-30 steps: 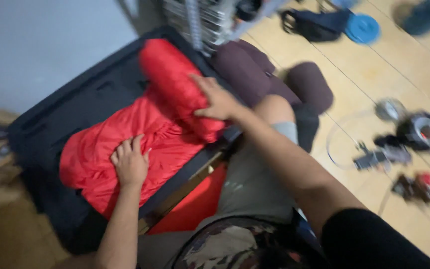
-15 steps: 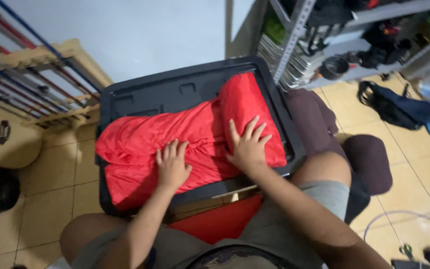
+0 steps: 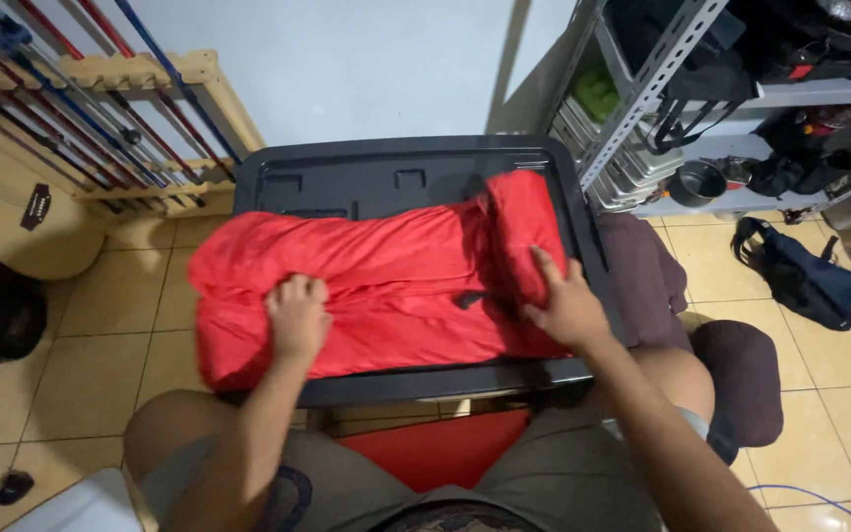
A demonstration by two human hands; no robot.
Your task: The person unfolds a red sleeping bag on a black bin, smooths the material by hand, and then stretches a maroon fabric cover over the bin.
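Red sleeping bag (image 3: 386,281) lies partly rolled at one end on the black lid (image 3: 376,177); the left hand (image 3: 297,317) presses curled and the right hand (image 3: 563,305) lies flat, most of it unrolled.

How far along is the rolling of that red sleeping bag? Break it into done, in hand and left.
Done: the right end of the red sleeping bag is already rolled into a short bundle on the black lid. In hand: the right hand presses against the roll, while the left hand pins the flat part. Left: most of the length, stretching left, lies unrolled.
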